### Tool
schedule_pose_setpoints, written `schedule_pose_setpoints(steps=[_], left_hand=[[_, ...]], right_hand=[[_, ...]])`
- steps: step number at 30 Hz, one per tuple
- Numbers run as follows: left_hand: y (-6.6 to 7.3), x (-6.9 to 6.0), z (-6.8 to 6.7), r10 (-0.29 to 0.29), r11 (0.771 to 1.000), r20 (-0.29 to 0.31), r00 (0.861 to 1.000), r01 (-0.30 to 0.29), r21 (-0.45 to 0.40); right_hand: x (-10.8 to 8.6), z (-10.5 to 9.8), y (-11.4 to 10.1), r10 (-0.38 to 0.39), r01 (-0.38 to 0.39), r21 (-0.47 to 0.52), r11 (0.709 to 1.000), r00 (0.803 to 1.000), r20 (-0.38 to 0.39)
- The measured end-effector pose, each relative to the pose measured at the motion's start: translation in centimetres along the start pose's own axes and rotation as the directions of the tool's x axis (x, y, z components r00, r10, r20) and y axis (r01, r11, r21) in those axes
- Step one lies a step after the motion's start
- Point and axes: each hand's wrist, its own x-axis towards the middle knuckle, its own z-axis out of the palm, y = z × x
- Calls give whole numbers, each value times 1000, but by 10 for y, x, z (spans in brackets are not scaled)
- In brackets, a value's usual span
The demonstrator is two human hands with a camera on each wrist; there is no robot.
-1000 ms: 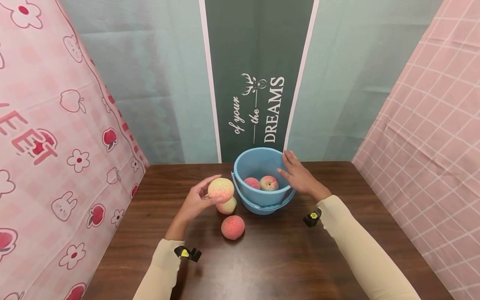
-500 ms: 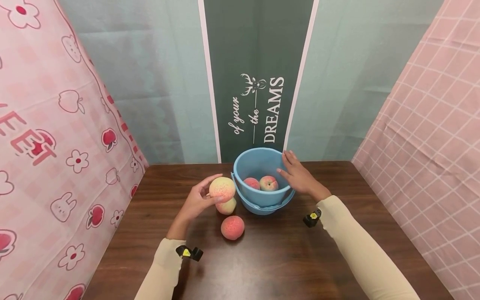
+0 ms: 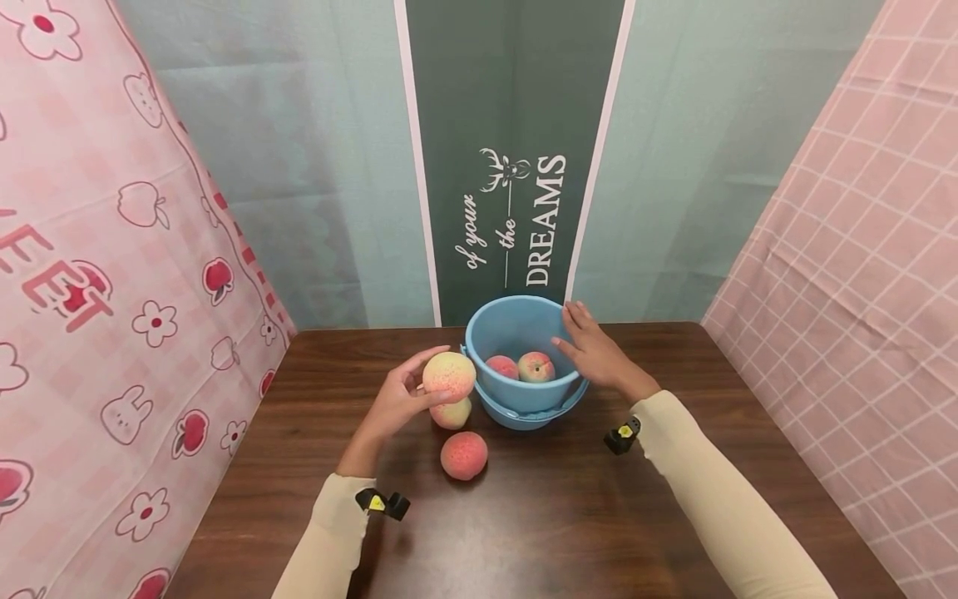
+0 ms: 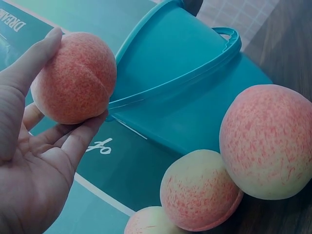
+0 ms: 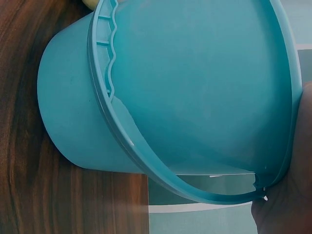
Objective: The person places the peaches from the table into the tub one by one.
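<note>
In the head view my left hand (image 3: 400,399) holds a yellow-and-pink peach (image 3: 449,377) at the left rim of a blue bucket (image 3: 527,398). In the left wrist view the thumb and fingers grip that peach (image 4: 78,78) beside the bucket wall. My right hand (image 3: 599,353) rests on the bucket's right rim, fingers extended and thumb over the edge. Two peaches (image 3: 536,367) lie inside the bucket. Under the held peach is a pale peach (image 3: 452,413), partly hidden, and nearer is a pink peach (image 3: 464,456). The left wrist view shows another peach (image 4: 151,222), cut off at the bottom.
The bucket's handle (image 3: 531,414) hangs down at its front. Everything stands on a dark wooden table (image 3: 539,524). A green curtain (image 3: 329,208) closes off the back; pink cloths hang at both sides, the right one (image 3: 838,274) with a grid.
My left hand has moved slightly to the right with the peach, which now overlaps the bucket's left rim. The right hand and the bucket have stayed in place.
</note>
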Motion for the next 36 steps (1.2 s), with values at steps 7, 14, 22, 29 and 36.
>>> schedule_pose_setpoints(steps=[7, 14, 22, 29, 36], left_hand=[[3, 5, 3, -2, 1000, 9, 1000, 2, -8], [8, 8, 6, 28, 999, 20, 999, -27, -47], [12, 15, 12, 50, 996, 40, 998, -46, -82], [12, 19, 14, 45, 994, 38, 998, -41, -98], [12, 21, 13, 47, 996, 43, 998, -43, -82]], right_hand=[[-1, 0, -1, -7, 7, -1, 1000, 1000, -5], [0, -1, -4, -13, 13, 4, 1000, 1000, 9], [2, -1, -3, -9, 9, -4, 1000, 1000, 13], [2, 1, -1, -9, 9, 2, 1000, 1000, 12], [2, 1, -1, -11, 11, 0, 1000, 1000, 3]])
